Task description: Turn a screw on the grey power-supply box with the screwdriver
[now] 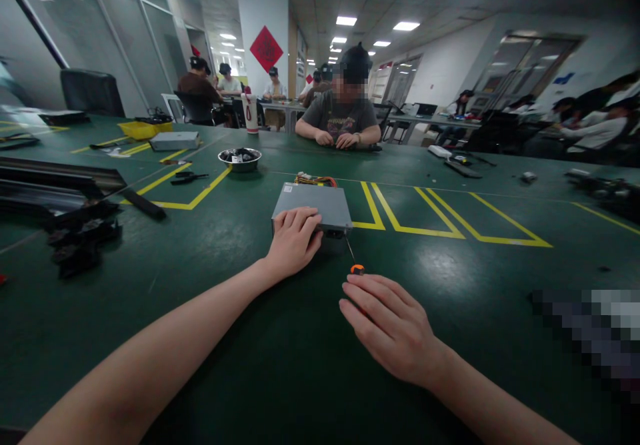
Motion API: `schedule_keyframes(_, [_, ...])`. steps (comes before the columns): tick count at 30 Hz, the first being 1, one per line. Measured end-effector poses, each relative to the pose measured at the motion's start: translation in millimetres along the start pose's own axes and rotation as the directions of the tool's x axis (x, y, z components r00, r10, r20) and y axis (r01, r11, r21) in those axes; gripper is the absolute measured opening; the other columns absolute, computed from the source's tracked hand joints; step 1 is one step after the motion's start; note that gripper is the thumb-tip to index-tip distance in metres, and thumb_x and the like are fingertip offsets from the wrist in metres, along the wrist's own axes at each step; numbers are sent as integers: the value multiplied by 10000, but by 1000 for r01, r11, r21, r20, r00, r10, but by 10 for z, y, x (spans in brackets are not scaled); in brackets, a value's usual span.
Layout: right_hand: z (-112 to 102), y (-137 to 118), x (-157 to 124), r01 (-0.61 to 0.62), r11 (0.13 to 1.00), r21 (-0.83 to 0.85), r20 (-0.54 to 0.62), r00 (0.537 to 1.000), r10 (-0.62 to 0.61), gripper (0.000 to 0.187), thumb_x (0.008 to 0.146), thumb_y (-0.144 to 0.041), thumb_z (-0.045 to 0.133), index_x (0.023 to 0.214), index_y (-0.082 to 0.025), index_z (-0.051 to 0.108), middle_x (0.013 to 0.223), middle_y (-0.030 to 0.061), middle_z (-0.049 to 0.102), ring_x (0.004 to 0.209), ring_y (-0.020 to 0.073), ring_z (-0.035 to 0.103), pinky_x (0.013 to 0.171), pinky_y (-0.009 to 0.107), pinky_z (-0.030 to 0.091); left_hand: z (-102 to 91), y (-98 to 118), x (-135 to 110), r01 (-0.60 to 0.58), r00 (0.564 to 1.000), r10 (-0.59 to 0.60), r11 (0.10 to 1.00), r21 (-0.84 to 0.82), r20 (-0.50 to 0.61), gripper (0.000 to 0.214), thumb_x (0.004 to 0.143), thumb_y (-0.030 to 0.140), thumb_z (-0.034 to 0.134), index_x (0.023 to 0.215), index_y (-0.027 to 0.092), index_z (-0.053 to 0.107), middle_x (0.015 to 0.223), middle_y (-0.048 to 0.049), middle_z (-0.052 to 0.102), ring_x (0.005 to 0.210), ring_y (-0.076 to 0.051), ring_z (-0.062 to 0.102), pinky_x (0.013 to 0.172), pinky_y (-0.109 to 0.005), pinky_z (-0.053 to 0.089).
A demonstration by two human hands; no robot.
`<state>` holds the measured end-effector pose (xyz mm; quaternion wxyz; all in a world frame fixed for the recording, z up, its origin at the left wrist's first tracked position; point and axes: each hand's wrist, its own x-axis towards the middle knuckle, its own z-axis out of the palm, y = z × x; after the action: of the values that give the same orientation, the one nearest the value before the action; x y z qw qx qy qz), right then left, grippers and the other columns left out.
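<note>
A grey metal computer power supply (pixel 320 202) lies on the green table, its bundle of coloured wires (pixel 316 180) at the far side. My left hand (pixel 295 242) grips its near left part, fingers over the top face and thumb at the near side. In my right hand (pixel 393 322) is a screwdriver (pixel 357 269) with an orange and black handle, mostly hidden by the fingers. Its thin shaft points away from me, and the tip is at the near right corner of the power supply. Whether the tip sits in a screw is too small to tell.
A metal bowl (pixel 240 159) of dark parts stands beyond on the left, near another grey box (pixel 175 140) and a yellow tray (pixel 145 129). Black parts (pixel 83 238) lie at the left. Yellow tape marks the table. Across it sits a person (pixel 340 112).
</note>
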<state>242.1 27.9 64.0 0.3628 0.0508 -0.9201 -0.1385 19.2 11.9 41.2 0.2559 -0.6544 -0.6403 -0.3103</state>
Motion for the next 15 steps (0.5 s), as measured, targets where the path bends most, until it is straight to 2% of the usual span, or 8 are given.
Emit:
schedule_keyframes(4, [67,-47,41,52,998,42,79,995,-56,107,798,-144,528,868,-163,607,936,51,657,979,180,578,923,352,438,-10,2,2,3,1000,-3,1000,-7,4,223,857,262,449,1067,200,491,1171,-67,543,1080,-220,453,903,-398,283])
schedule_keyframes(7, [99,-64,37,24,996,87,107,994,-34,135,808,-157,488,877,-161,604,943,55,649,982,184,570,930,373,429,-7,-1,3,8,1000,-8,1000,-11,6,223,855,263,451,1066,200,492,1171,-65,542,1078,-220,453,906,-399,281])
schedule_keyframes(10, [62,-42,15,-44,998,45,33,999,42,163,795,-172,491,924,-148,588,1003,97,624,988,208,553,847,378,469,2,-3,3,14,1000,-14,1000,-17,4,225,847,256,461,1065,209,495,1172,-64,542,1080,-223,453,906,-400,281])
schedule_keyframes(15, [-42,8,13,-140,980,-141,-94,987,128,247,761,-164,562,1004,-131,536,953,132,563,813,194,531,619,303,492,-3,5,4,9,1000,-9,1000,-9,6,226,850,259,459,1068,209,494,1169,-65,544,1085,-223,454,905,-398,281])
